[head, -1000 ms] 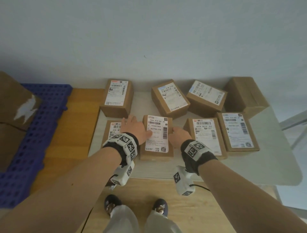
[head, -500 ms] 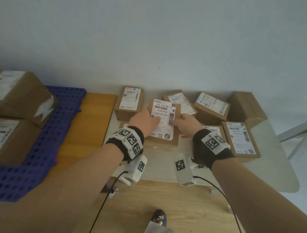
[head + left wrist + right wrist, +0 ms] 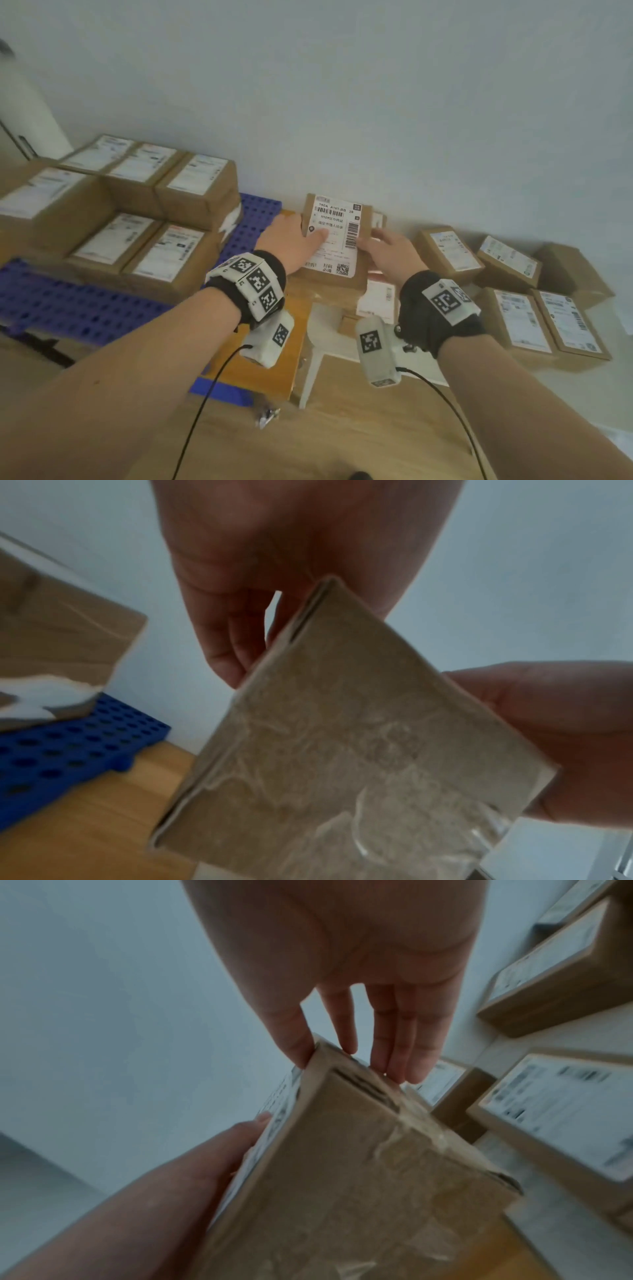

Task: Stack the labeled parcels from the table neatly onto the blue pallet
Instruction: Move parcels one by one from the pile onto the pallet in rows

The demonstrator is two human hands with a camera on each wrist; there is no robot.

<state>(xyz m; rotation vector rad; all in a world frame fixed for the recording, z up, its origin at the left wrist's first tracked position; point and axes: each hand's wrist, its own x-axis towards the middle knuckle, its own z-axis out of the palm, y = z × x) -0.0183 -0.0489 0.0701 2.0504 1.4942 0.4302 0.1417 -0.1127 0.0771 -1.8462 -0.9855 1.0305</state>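
- Head view: we hold the parcel point(image 3: 337, 240) in the air between the left hand point(image 3: 294, 241) and the right hand point(image 3: 388, 253), label up, long axis running near to far. The blue pallet point(image 3: 82, 308) with its stacked parcels point(image 3: 161, 222) lies to its left; the left hand is nearer it.
- Left wrist view: our fingers point(image 3: 222, 642) curl against the parcel's left side; brown card, taped underside.
- Right wrist view: our fingers point(image 3: 397, 1042) clasp the far edge, lightly bent.

The parcel point(image 3: 337, 240) is up off the table point(image 3: 322, 329) now, where a second ago it lay flat among the others. The left hand point(image 3: 294, 245) and the right hand point(image 3: 388, 251) carry it between them, out toward the blue pallet point(image 3: 255, 219). The view swings left too, and the stacked parcels point(image 3: 164, 219) on the pallet come fully into sight.
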